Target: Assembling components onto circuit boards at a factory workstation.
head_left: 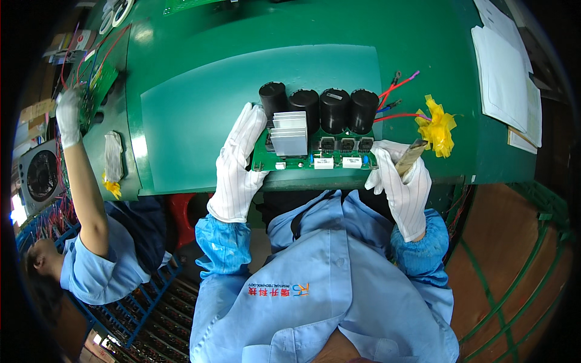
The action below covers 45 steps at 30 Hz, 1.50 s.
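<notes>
Near the table's front edge is a green circuit board [302, 162], carrying several black cylindrical capacitors [334, 112] and a silver finned heat sink [289, 134]. My left hand [237, 163], in a white striped glove, grips the board's left edge, fingers along the side and thumb at the front corner. My right hand [407, 187], gloved alike, holds a flat tan tool [411, 158] whose exact kind I cannot make out. Its fingertips meet the board's right edge. Red and dark wires [396, 91] with end lugs stick out behind the board's right side.
A crumpled yellow bundle [437, 126] lies right of the board. Paper sheets [505, 78] cover the table's right end. At left, a co-worker's gloved hand [69, 115] is at another board [104, 85], near a white glove-like item [113, 156]. Tape rolls [115, 15] lie far left.
</notes>
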Each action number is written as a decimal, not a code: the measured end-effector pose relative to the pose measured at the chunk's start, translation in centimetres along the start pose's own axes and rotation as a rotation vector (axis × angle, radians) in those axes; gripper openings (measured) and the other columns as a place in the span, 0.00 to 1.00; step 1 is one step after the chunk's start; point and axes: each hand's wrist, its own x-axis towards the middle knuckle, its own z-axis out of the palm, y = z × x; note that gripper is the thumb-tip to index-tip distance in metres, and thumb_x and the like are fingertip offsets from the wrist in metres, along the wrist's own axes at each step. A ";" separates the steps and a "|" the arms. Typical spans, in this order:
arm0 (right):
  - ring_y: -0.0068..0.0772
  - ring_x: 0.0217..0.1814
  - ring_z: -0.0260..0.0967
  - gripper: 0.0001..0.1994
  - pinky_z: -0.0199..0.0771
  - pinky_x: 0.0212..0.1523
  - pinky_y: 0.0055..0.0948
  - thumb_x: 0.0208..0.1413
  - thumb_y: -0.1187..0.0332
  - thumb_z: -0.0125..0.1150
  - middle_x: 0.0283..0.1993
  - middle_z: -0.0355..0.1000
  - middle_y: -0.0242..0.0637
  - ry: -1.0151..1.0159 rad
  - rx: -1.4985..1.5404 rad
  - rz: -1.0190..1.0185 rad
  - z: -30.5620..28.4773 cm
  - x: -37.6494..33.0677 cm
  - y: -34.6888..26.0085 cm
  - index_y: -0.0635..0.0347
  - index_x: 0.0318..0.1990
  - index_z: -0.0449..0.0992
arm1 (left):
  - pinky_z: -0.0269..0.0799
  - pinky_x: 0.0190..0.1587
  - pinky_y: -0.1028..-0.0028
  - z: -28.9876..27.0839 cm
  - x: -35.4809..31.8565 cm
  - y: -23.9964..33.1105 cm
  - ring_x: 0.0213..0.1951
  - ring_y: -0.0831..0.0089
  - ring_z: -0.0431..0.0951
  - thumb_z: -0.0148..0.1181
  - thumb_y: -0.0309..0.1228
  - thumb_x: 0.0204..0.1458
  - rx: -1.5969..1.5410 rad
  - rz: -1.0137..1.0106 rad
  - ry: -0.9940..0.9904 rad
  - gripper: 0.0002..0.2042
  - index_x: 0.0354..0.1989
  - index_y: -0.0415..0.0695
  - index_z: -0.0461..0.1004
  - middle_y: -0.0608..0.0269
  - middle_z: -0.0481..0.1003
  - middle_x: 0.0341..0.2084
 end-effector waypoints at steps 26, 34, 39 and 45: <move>0.32 0.33 0.75 0.23 0.75 0.31 0.34 0.48 0.83 0.63 0.39 0.76 0.39 -0.164 -0.405 -0.574 3.5 2.2 -0.9 0.65 0.55 0.78 | 0.66 0.68 0.58 -2.8 -5.0 -0.3 0.68 0.43 0.68 0.67 0.22 0.46 -0.210 0.028 0.274 0.35 0.67 0.32 0.66 0.40 0.69 0.65; 0.29 0.20 0.71 0.11 0.72 0.25 0.28 0.60 0.75 0.64 0.33 0.78 0.38 -0.327 0.059 0.054 4.1 1.4 -3.5 0.68 0.50 0.78 | 0.75 0.54 0.57 -0.1 -10.0 0.3 0.52 0.55 0.77 0.74 0.28 0.44 0.196 0.154 0.455 0.24 0.53 0.44 0.78 0.55 0.75 0.48; 0.38 0.29 0.75 0.14 0.76 0.31 0.34 0.58 0.76 0.64 0.41 0.77 0.46 -0.385 -0.124 0.159 3.9 -0.3 -0.7 0.66 0.52 0.78 | 0.77 0.51 0.58 3.6 -13.0 -0.7 0.50 0.58 0.79 0.75 0.27 0.46 0.236 0.200 0.542 0.19 0.47 0.48 0.78 0.62 0.76 0.45; 0.55 0.48 0.74 0.23 0.77 0.41 0.46 0.50 0.78 0.65 0.53 0.71 0.55 -0.394 -0.167 0.183 4.0 -0.4 1.0 0.61 0.57 0.78 | 0.77 0.53 0.52 3.0 -11.8 -0.8 0.55 0.54 0.77 0.76 0.26 0.42 0.185 0.235 0.552 0.22 0.46 0.49 0.74 0.61 0.73 0.45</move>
